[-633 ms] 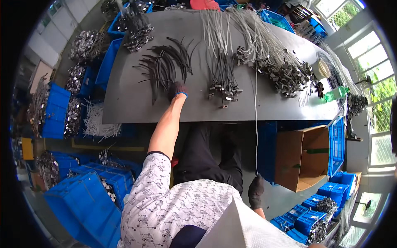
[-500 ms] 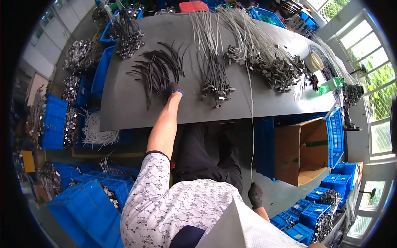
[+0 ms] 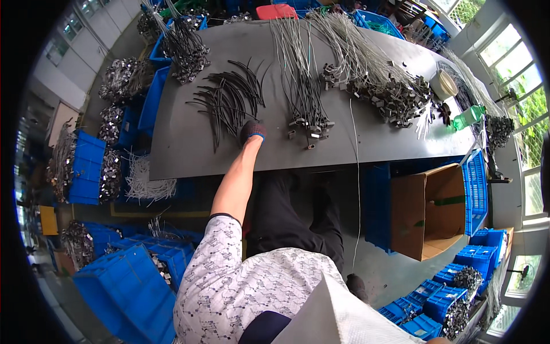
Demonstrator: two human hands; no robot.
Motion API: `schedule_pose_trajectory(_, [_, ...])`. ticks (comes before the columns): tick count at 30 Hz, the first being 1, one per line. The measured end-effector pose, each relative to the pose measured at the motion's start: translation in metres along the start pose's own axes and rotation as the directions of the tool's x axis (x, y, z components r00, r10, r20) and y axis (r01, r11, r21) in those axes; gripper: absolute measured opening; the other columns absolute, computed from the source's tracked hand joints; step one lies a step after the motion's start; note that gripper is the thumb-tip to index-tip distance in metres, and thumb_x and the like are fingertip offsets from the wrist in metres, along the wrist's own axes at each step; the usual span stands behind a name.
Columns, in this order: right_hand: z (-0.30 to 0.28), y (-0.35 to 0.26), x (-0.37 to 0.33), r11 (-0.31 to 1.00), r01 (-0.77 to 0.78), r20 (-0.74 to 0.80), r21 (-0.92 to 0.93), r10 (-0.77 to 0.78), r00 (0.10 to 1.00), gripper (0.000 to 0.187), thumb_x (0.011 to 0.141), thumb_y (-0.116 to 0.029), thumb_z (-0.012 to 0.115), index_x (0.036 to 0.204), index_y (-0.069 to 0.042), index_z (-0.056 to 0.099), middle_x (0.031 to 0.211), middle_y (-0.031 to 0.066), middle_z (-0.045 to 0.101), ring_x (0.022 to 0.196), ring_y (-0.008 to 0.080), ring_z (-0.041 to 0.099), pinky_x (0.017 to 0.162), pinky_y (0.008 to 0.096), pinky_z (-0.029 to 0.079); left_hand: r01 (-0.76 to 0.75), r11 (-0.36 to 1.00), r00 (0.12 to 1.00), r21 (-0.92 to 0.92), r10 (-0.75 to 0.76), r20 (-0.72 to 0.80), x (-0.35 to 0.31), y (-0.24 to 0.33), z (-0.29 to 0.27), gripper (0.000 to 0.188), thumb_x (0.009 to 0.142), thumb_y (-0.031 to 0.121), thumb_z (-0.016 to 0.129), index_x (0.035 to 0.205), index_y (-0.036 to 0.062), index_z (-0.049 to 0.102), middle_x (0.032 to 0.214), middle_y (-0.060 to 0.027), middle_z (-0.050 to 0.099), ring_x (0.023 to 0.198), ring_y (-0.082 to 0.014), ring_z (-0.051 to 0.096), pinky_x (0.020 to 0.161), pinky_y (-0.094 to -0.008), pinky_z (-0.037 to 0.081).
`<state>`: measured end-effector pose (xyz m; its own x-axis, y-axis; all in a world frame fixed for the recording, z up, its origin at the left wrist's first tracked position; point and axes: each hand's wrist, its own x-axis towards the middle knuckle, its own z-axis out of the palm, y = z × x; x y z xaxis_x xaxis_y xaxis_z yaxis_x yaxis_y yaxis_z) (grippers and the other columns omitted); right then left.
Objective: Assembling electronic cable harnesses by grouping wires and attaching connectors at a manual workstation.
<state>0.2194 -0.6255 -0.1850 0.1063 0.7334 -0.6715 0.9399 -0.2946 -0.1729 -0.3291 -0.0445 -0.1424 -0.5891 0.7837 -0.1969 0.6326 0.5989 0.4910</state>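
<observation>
My left hand [image 3: 251, 131], in a dark glove with a blue cuff, rests at the near end of a pile of black flexible tubes [image 3: 224, 103] on the grey table. Its fingers are turned away, so their grip is hidden. My right hand [image 3: 356, 285], also dark-gloved, is low at my right side, partly behind a white pointed cloth. From it a long thin pale wire [image 3: 358, 178] runs up over the table's edge and ends loose on the tabletop. Right of the tubes lies a bundle of wires with black sleeves and metal ends [image 3: 309, 117].
A larger heap of wires with metal pieces [image 3: 389, 94] covers the table's right part, near a green bottle [image 3: 468, 117]. Below the edge stands an open cardboard box [image 3: 409, 215] beside blue crates. More blue crates [image 3: 123, 286] crowd the left floor.
My right hand has moved down and back, drawing the pale wire with it, and its far end has slid nearer. My left hand has shifted slightly beside the tubes. The whole view has moved a little.
</observation>
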Motion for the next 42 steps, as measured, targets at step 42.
schedule_pose_trajectory(42, [0.040, 0.025, -0.097, 0.969, -0.214, 0.166, 0.124, 0.192, 0.967, 0.038, 0.087, -0.014, 0.055, 0.122, -0.012, 0.067, 0.119, 0.0183, 0.067, 0.114, 0.0367, 0.063, 0.095, 0.0451, 0.052, 0.033, 0.020, 0.869, -0.999, 0.493, 0.038, -0.245, 0.248, -0.058, 0.016, 0.102, 0.021, 0.056, 0.100, 0.0053, 0.057, 0.081, -0.0099, 0.068, 0.067, -0.0186, 0.068, 0.060, -0.0327, 0.059])
